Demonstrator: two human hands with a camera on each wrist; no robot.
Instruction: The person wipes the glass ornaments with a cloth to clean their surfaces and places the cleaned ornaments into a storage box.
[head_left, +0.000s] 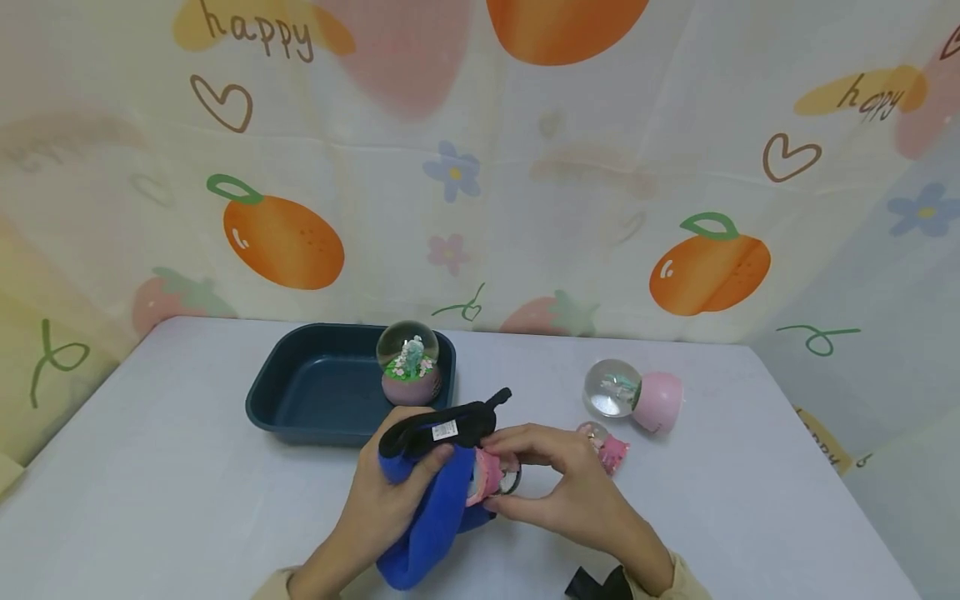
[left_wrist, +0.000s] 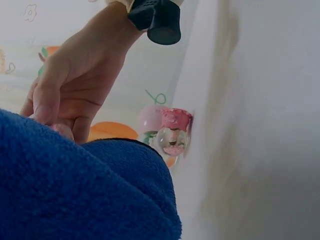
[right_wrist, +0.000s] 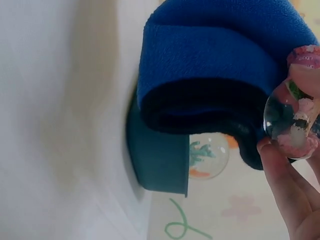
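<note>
Snow globe (head_left: 409, 367) in tray (head_left: 322, 387), behind the cloth (head_left: 431, 521)

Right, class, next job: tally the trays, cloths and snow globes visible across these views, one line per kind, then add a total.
Tray: 1
Blue cloth: 1
Snow globes: 4 (globe in the tray, held globe, large globe on the table, small globe on the table)
Total: 6

There are four globes: one held (head_left: 489, 475), one in the tray (head_left: 322, 387), and two on the desk (head_left: 187, 500). There is one tray, one blue cloth (head_left: 427, 525) and one white tag (head_left: 445, 430). The head view's backdrop (head_left: 562, 208) shows two whole oranges (head_left: 283, 242) and one pink flower (head_left: 447, 253).
</note>
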